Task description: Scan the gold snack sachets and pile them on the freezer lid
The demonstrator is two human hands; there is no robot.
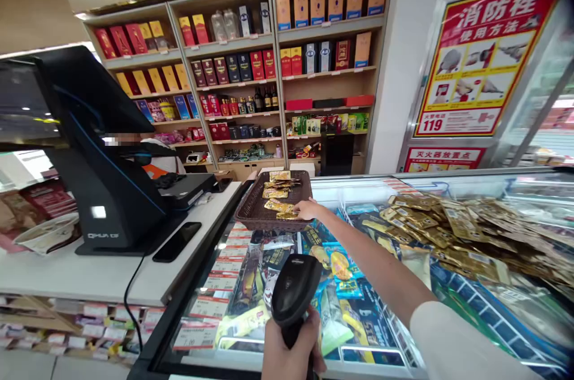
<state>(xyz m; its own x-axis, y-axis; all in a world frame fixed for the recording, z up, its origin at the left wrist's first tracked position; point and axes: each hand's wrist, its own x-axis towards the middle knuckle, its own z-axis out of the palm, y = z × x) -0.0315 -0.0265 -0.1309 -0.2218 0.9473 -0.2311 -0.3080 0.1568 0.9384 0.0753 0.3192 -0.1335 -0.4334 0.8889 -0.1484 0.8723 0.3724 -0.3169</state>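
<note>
My left hand (287,351) is at the bottom centre, wrapped round the handle of a black barcode scanner (293,289) whose head points away from me. My right arm, in a pale sleeve, stretches forward over the glass freezer lid (251,284). My right hand (307,209) is at the near edge of a dark woven basket (251,210), its fingers closed on a gold packet (287,214). More gold packets (277,192) lie inside the basket. A large heap of the same gold packets (452,224) lies on the freezer to the right.
A black checkout terminal (89,147) stands on the white counter (89,275) at left, with a phone (177,241) and a cable beside it. A person sits behind the terminal. Shelves of boxed bottles (251,63) fill the back wall. A red fire-hydrant poster (479,57) hangs at right.
</note>
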